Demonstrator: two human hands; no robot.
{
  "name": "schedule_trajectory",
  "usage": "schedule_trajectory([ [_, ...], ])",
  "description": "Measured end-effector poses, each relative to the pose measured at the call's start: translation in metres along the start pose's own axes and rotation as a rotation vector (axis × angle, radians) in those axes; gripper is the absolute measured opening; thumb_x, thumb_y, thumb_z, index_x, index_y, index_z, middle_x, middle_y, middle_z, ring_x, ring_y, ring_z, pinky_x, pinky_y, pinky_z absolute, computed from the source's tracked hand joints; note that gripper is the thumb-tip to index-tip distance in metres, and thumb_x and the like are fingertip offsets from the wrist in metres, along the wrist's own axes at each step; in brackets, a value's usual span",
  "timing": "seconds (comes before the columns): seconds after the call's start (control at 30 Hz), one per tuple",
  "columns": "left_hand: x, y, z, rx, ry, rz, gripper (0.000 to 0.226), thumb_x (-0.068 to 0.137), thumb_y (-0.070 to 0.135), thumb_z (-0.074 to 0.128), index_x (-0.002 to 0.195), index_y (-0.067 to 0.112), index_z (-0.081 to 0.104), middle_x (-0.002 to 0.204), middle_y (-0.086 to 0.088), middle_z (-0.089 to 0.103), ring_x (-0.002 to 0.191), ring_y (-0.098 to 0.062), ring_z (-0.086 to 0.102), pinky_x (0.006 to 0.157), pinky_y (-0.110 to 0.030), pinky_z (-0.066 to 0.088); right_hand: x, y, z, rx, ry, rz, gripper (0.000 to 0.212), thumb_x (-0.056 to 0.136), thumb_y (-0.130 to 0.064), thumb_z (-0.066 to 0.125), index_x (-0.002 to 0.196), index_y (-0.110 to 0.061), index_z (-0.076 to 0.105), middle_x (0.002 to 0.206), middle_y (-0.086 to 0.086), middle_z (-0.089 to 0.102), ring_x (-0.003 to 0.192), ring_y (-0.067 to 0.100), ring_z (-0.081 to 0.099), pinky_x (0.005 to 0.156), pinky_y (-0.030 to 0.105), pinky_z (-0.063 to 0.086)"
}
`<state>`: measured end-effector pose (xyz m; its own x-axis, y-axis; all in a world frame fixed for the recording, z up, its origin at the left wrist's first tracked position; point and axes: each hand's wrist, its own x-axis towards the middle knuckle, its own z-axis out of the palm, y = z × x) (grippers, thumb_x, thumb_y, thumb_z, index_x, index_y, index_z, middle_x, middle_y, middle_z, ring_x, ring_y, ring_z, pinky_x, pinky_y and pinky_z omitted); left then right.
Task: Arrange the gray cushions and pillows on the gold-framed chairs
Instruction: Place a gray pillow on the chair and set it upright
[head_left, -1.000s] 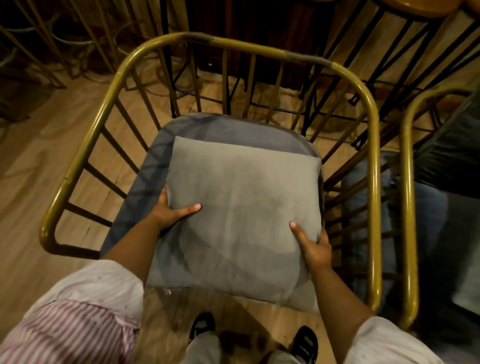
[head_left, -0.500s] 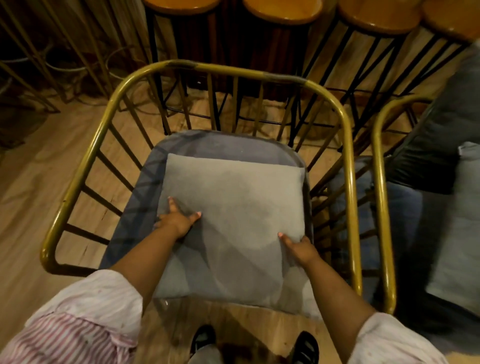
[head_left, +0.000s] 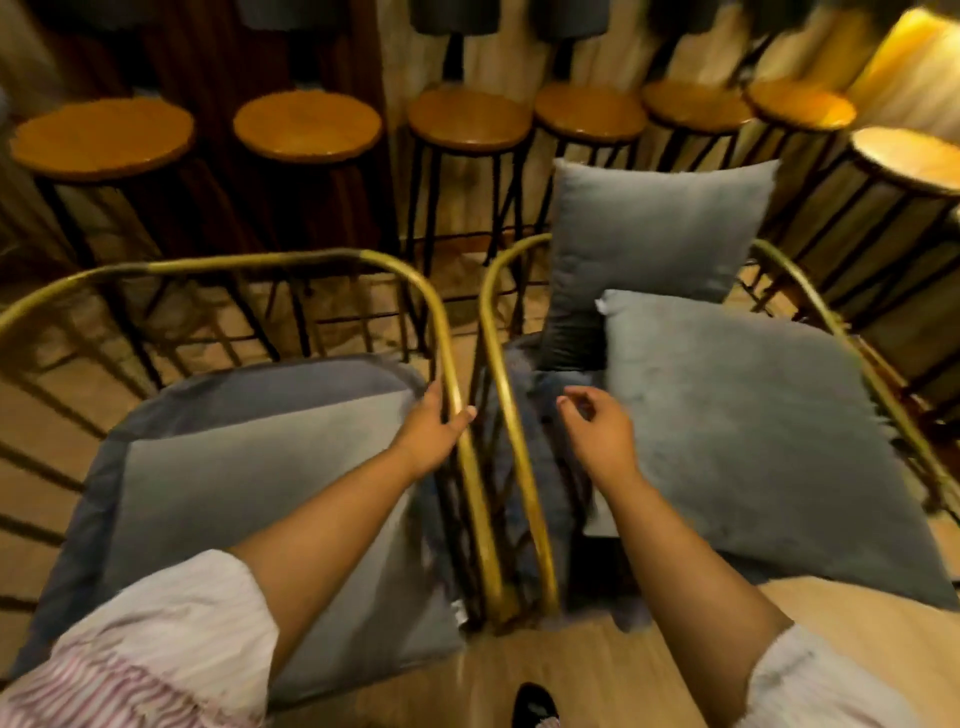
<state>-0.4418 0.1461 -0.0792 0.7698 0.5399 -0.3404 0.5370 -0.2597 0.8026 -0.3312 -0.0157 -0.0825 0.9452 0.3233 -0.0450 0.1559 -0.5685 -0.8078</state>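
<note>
Two gold-framed chairs stand side by side. On the left chair a flat gray pillow lies on a darker seat cushion. My left hand grips that chair's right gold arm rail. The right chair holds a large gray pillow lying flat and another gray pillow standing upright against its back. My right hand hovers over the right chair's seat, just left of the flat pillow, fingers loosely curled and holding nothing.
A row of round wooden bar stools on black metal legs stands right behind both chairs. The floor is light wood. My shoe shows at the bottom edge between the chairs.
Both hands have left the pillow on the left chair. The view has swung right, the left hand went to the arm rail and the right hand crossed over to the right chair.
</note>
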Motion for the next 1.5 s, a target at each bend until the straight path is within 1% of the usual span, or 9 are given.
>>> schedule_trajectory([
  [0.27, 0.048, 0.118, 0.146, -0.041, -0.147, 0.088, 0.071, 0.095, 0.032, 0.052, 0.152, 0.007, 0.018, 0.158, -0.015, 0.025, 0.146, -0.028, 0.026, 0.114, -0.031, 0.024, 0.088, 0.092, -0.17, -0.122, 0.292, 0.117, 0.032, 0.09, -0.017, 0.059, 0.119, -0.005, 0.062, 0.129, 0.023, 0.051, 0.123, 0.036, 0.047, 0.106, 0.039, 0.033],
  [0.4, 0.084, 0.138, 0.202, -0.197, -0.174, -0.029, 0.065, 0.094, 0.025, 0.055, 0.148, 0.005, 0.025, 0.15, -0.016, 0.039, 0.139, -0.034, 0.039, 0.112, -0.039, 0.034, 0.14, 0.15, -0.218, -0.216, 0.242, 0.365, 0.055, 0.093, -0.036, 0.053, 0.138, -0.007, 0.045, 0.145, 0.023, 0.037, 0.132, 0.041, 0.037, 0.11, 0.047, 0.032],
  [0.47, 0.102, 0.135, 0.222, -0.163, -0.189, -0.135, 0.079, 0.092, 0.04, 0.056, 0.153, 0.013, 0.013, 0.156, -0.016, 0.029, 0.141, -0.036, 0.034, 0.115, -0.043, 0.031, 0.153, 0.181, -0.232, -0.234, 0.163, 0.468, 0.071, 0.091, -0.051, 0.05, 0.146, -0.011, 0.033, 0.153, 0.02, 0.029, 0.138, 0.041, 0.029, 0.114, 0.049, 0.027],
  [0.57, 0.116, 0.12, 0.243, -0.013, -0.234, -0.231, 0.108, 0.08, 0.063, 0.057, 0.152, 0.025, -0.014, 0.161, -0.016, 0.012, 0.146, -0.038, 0.021, 0.119, -0.044, 0.023, 0.157, 0.217, -0.245, -0.105, 0.089, 0.563, 0.106, 0.066, -0.079, 0.056, 0.15, -0.024, 0.022, 0.156, 0.012, 0.025, 0.14, 0.039, 0.028, 0.113, 0.055, 0.027],
  [0.67, 0.121, 0.109, 0.252, -0.051, -0.187, -0.185, 0.136, 0.052, 0.072, 0.067, 0.151, 0.028, -0.015, 0.162, -0.011, 0.008, 0.147, -0.036, 0.017, 0.12, -0.045, 0.021, 0.153, 0.245, -0.253, 0.101, 0.088, 0.627, 0.133, 0.034, -0.088, 0.067, 0.148, -0.036, 0.021, 0.153, 0.004, 0.032, 0.134, 0.037, 0.038, 0.107, 0.055, 0.038],
  [0.77, 0.128, 0.099, 0.256, -0.106, -0.169, -0.173, 0.148, 0.032, 0.074, 0.064, 0.15, 0.031, -0.016, 0.162, -0.007, 0.006, 0.148, -0.033, 0.017, 0.119, -0.046, 0.023, 0.141, 0.251, -0.257, 0.2, 0.077, 0.617, 0.12, 0.051, -0.075, 0.073, 0.148, -0.035, 0.017, 0.153, 0.004, 0.03, 0.133, 0.034, 0.039, 0.109, 0.05, 0.037],
  [0.87, 0.13, 0.091, 0.255, -0.21, -0.144, -0.197, 0.133, 0.056, 0.062, 0.075, 0.152, 0.026, -0.01, 0.161, -0.008, 0.013, 0.145, -0.033, 0.024, 0.117, -0.047, 0.027, 0.133, 0.26, -0.259, 0.286, 0.102, 0.623, 0.105, 0.069, -0.057, 0.074, 0.15, -0.027, 0.015, 0.153, 0.006, 0.031, 0.133, 0.032, 0.04, 0.105, 0.044, 0.037],
  [1.1, 0.112, 0.109, 0.229, -0.422, -0.062, -0.198, 0.087, 0.074, 0.044, 0.075, 0.146, 0.016, 0.035, 0.146, -0.009, 0.048, 0.127, -0.032, 0.051, 0.099, -0.039, 0.046, 0.114, 0.215, -0.268, 0.266, 0.219, 0.557, 0.114, 0.041, -0.077, 0.075, 0.138, -0.028, 0.04, 0.138, 0.002, 0.053, 0.12, 0.031, 0.054, 0.103, 0.051, 0.043],
  [1.5, 0.011, 0.131, 0.054, -0.556, 0.197, 0.021, 0.081, 0.071, 0.042, 0.079, 0.139, 0.014, 0.044, 0.135, -0.01, 0.057, 0.11, -0.023, 0.058, 0.091, -0.036, 0.048, 0.1, 0.067, -0.22, 0.391, 0.12, 0.208, 0.091, 0.057, -0.059, 0.081, 0.133, -0.021, 0.047, 0.124, -0.002, 0.058, 0.106, 0.02, 0.056, 0.096, 0.039, 0.047],
])
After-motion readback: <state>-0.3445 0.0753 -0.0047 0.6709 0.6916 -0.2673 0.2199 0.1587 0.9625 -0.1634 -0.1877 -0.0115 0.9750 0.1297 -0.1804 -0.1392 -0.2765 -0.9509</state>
